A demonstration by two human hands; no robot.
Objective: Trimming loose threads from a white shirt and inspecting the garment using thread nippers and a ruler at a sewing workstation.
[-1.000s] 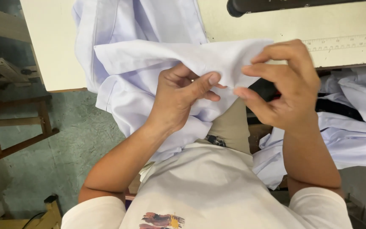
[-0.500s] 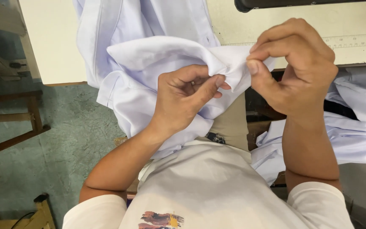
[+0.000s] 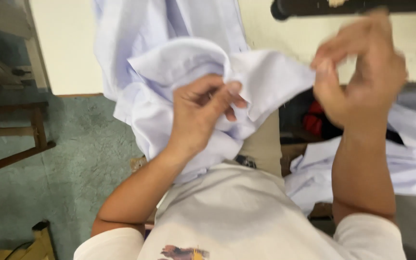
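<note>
Pinching a fold of white cloth point(image 3: 266, 82), the left hand point(image 3: 203, 113) lies at nine o'clock of the blurred right hand point(image 3: 357, 77), whose fingertips meet at the cloth's corner.

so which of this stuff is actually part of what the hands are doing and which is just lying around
In hand:
- pale cloth, pinched by the left hand
- right hand, blurred, at the cloth's corner; grip unclear

Lying about:
- heap of pale cloth
- wooden stool
- dark bar
- red item
</note>
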